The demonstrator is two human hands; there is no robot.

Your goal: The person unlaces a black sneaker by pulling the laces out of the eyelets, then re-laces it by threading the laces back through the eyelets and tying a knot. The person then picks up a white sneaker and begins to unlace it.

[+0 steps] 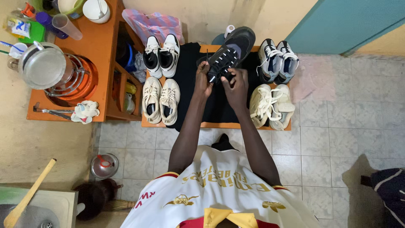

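A black sneaker (234, 47) with white laces lies on a black cloth (188, 71) spread over a low orange shelf (211, 125). My left hand (203, 80) pinches a lace end at the shoe's near side, the lace tip sticking up. My right hand (237, 88) grips the laces right beside it. Both hands are closed on the laces at the shoe's tongue end.
Black-and-white sneakers (161, 53) and cream sneakers (160, 99) sit left of the cloth; grey-white sneakers (276, 60) and pale yellow sneakers (271, 106) sit right. An orange cabinet (98, 46) with pots and cups stands left. A metal lid (104, 165) lies on the tiled floor.
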